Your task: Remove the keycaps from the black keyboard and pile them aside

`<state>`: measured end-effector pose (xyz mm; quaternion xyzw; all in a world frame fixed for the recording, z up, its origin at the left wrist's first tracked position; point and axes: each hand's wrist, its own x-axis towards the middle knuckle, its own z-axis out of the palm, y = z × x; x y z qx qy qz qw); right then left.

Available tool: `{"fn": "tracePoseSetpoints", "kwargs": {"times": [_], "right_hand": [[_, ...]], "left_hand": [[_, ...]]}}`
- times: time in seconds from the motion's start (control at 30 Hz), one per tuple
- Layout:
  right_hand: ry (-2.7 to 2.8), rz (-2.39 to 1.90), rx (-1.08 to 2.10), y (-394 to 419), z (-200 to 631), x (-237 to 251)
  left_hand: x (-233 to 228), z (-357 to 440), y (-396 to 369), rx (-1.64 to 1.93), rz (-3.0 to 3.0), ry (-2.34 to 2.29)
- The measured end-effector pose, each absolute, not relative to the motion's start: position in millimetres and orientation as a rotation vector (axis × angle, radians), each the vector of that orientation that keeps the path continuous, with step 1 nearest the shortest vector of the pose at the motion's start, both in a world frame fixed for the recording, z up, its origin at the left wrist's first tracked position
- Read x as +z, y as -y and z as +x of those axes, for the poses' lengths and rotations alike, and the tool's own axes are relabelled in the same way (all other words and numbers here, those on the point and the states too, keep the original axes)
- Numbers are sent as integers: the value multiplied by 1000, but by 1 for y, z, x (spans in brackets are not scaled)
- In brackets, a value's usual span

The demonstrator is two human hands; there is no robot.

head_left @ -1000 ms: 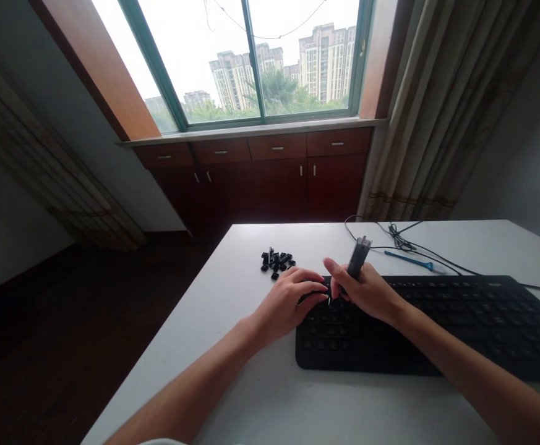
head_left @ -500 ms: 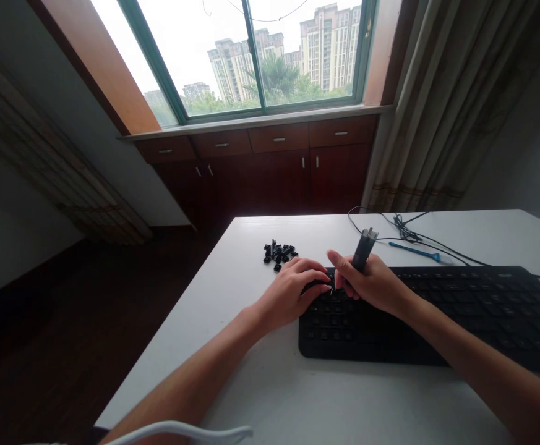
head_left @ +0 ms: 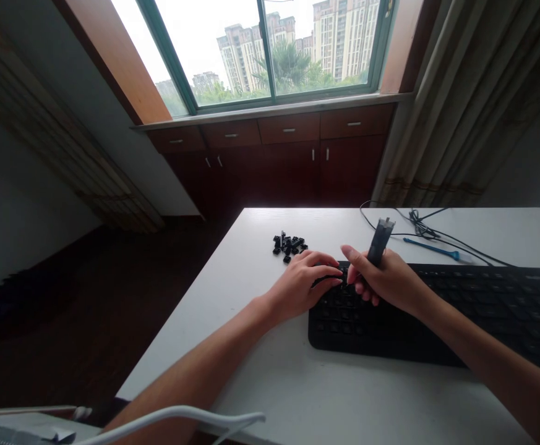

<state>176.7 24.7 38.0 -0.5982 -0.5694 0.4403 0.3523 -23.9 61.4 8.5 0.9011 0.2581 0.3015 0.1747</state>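
- Looking down from the head camera, I see the right hand [head_left: 385, 281] wrapped around a dark grey tool [head_left: 378, 245], fingers closed on its lower half; the upper end sticks up above the fist, and the working tip is hidden behind the hand.
- The left hand [head_left: 304, 285] lies flat on the top-left corner of the black keyboard [head_left: 459, 315], fingers stretched and pressed onto the keys, not gripping anything that I can make out.
- The two hands meet at that corner, fingertips almost touching; the key under them is covered, so I cannot tell its condition.
- The keyboard sits on the white counter [head_left: 260, 364], its right end cut off by the frame edge.
- A small heap of loose black keycaps [head_left: 289, 245] lies on the counter just beyond the left hand, apart from the keyboard; they are too small for me to count.
- A blue tool [head_left: 437, 250] and a tangle of black cable [head_left: 418, 230] rest behind the keyboard.
- A white curved strip [head_left: 177, 415] crosses the bottom edge, blurred; I cannot identify it.
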Motion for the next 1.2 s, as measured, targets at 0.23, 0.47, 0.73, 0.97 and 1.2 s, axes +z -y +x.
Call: {"fn": "tracePoseSetpoints", "kwargs": {"times": [0.23,0.47,0.73,0.97,1.2], "right_hand": [[1363,-1535,1188,-26,175,35],[1376,-1465,1165,-25,173,29],[1534,-1434,1097,-21,174,27],[1603,-1405,1208,-25,172,27],[1692,-1333,1163,-24,168,28]], "left_hand": [[6,-23,-62,859,2559,-723],[10,-25,-58,829,2588,-742],[12,-21,-52,789,2625,-829],[15,-21,-50,756,2647,-816],[10,-5,-46,794,2498,-957]]}}
